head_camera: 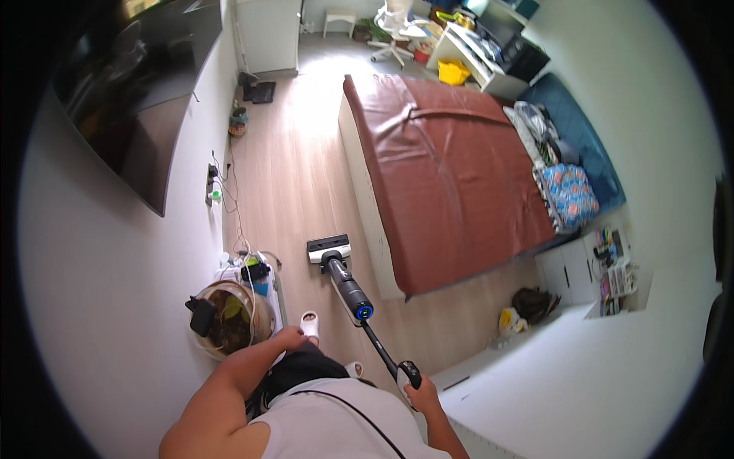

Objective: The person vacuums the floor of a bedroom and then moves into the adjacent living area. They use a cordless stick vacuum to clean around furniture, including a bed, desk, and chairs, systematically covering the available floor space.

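Note:
My right hand [421, 395] is closed around the handle of a cordless floor washer [351, 291]. Its black stick slants up and left to the dark body, where a round blue-lit display shows. The white and black floor head [328, 248] rests on the wooden floor between the bed and the wall. My left hand [292, 338] hangs by my left thigh, near a white slipper [309, 325] on my foot; its fingers are small in view, and whether they are apart or closed is unclear.
A bed with a reddish-brown cover [459, 183] stands on the right. Close on my left is a large plant pot [261, 312], with cables [236, 212] along the wall behind it. A black scale-like mat [263, 92] and a white swivel chair [393, 28] are farther off.

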`<state>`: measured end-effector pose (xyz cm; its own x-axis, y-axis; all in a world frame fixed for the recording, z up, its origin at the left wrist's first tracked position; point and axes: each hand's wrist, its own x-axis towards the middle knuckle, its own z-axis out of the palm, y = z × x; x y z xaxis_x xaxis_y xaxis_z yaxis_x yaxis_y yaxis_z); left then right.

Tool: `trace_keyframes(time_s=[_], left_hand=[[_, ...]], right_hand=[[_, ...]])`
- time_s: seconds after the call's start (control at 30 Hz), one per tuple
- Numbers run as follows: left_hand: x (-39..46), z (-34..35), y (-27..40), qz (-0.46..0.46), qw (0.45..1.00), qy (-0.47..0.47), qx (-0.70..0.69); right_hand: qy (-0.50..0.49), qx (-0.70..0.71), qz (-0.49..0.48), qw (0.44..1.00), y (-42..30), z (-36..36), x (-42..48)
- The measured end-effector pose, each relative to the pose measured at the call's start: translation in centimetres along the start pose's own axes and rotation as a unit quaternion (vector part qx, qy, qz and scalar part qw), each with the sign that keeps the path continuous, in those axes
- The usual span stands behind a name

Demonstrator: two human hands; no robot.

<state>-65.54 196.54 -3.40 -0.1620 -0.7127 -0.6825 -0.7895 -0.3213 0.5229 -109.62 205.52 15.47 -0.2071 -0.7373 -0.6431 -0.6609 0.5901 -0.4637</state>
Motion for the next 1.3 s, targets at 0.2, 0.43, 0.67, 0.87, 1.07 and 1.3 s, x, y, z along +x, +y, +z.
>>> trace_keyframes(time_s=[0.2, 0.43, 0.67, 0.87, 1.07, 1.3], left_hand=[[-1.5, 7.0, 3.8, -0.007, 0.996, -0.078, 0.052], [-1.0, 10.4, 8.1, 0.001, 0.995, -0.07, 0.072], [-1.1, 9.8, 7.3, -0.002, 0.996, -0.052, 0.073], [-1.9, 8.1, 4.5, -0.046, 0.998, -0.021, 0.024], [-3.8, 6.1, 1.1, -0.074, 0.995, 0.015, -0.065], [-5.5, 5.7, -3.5, -0.11, 0.983, 0.048, -0.138]], right_hand=[[0.048, -0.022, 0.052, 0.997, 7.2, -0.9, -12.4], [0.14, -0.05, 0.064, 0.987, 12.5, -5.0, -17.6], [0.055, -0.259, -0.163, 0.95, 12.8, -7.2, -16.1], [0.035, -0.304, -0.195, 0.932, 3.7, -9.3, -10.9], [-0.019, -0.252, -0.18, 0.951, -6.8, -7.7, -7.9], [-0.037, -0.187, -0.147, 0.971, -15.6, -2.0, -5.0]])
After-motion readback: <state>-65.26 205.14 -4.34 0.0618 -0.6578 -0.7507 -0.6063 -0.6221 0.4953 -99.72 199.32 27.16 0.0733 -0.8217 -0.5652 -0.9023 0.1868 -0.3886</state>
